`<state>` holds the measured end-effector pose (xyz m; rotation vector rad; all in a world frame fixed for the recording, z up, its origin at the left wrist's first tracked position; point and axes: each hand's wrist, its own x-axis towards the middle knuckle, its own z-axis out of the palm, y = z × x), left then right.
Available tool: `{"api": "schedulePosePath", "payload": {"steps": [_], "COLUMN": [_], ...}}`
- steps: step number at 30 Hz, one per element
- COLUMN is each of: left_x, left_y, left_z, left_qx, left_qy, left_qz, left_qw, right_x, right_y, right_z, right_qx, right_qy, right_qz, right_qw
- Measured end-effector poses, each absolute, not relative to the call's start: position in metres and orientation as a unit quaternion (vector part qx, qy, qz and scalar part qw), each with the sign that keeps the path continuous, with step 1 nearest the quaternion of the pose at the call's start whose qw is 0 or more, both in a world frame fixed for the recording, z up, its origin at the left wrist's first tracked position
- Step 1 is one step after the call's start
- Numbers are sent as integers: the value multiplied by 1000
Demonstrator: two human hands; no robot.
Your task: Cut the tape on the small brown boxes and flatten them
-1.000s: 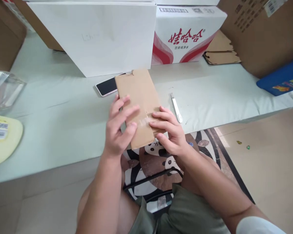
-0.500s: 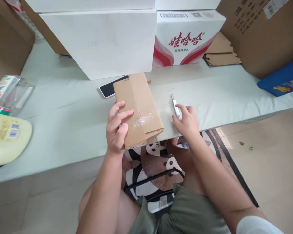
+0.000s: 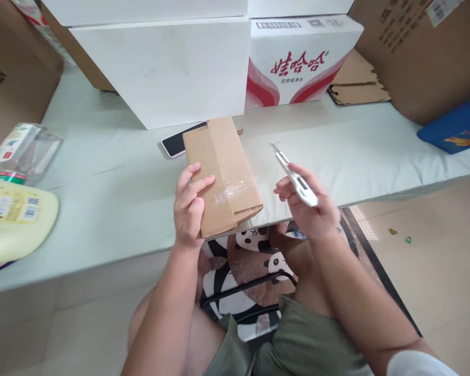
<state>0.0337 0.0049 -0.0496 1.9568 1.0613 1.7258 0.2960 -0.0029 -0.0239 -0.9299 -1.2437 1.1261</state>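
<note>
A small brown cardboard box (image 3: 231,172) sits at the front edge of the table, with clear tape across its top seam. My left hand (image 3: 190,209) grips the box's left side, fingers lying over its top face. To the right of the box, my right hand (image 3: 311,206) holds a white utility knife (image 3: 297,180) above the table. The knife's tip points up and left, away from me. Behind the box lies a phone (image 3: 176,143), partly covered by it.
White cartons (image 3: 172,68) and a red-and-white carton (image 3: 297,68) stand at the back of the pale tablecloth (image 3: 117,209). Flattened cardboard (image 3: 360,93) and a blue package (image 3: 454,125) are at the right. On the left are a clear plastic bottle (image 3: 31,151) and a yellow jug (image 3: 19,224).
My right hand has picked the utility knife up off the table and now holds it raised. The box and my left hand stay in place.
</note>
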Motion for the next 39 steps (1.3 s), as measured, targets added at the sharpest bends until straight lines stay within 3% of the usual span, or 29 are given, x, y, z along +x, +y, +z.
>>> {"api": "schedulePosePath", "payload": {"steps": [6, 13, 21, 29, 32, 34, 39], "left_x": [37, 42, 44, 36, 27, 19, 2], "left_y": [2, -2, -4, 1, 1, 1, 3], "left_z": [-48, -43, -40, -47, -51, -52, -51], "left_qx": [697, 690, 683, 680, 644, 633, 596], "left_qy": [383, 391, 391, 395, 423, 430, 450], "left_qz": [586, 589, 595, 598, 608, 606, 604], "left_qw": [155, 155, 163, 152, 192, 214, 279], "right_x": [284, 270, 258, 271, 279, 281, 282], "right_y": [-30, -57, -59, -65, -56, -43, -9], "right_z": [-8, 2, 9, 10, 2, -6, -30], "right_qx": [-298, -370, -426, -349, -386, -486, -631], "right_qy": [-566, -685, -676, -617, -576, -591, -682], "right_qz": [328, 282, 307, 341, 268, 219, 228], "right_qw": [695, 560, 517, 618, 669, 605, 292]}}
